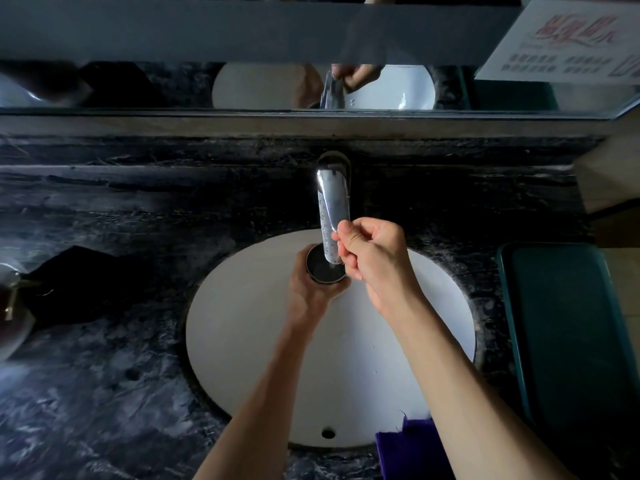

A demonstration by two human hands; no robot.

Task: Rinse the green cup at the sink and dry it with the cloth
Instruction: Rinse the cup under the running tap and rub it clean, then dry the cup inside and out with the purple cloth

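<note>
My left hand (313,292) holds the cup (320,266) upright over the white sink basin (242,341), right under the tip of the chrome tap (330,209). The cup looks dark from above, and only its round rim and inside show. My right hand (372,252) grips the front end of the tap lever with thumb and fingers. I cannot tell whether water is running. A purple cloth (414,445) lies over the sink's near right rim, partly under my right forearm.
The sink is set in a dark marble counter (104,375). A black cloth-like object (79,282) and a soap dispenser (10,299) stand at the left. A teal tray (568,327) lies at the right. A mirror (242,84) runs along the back.
</note>
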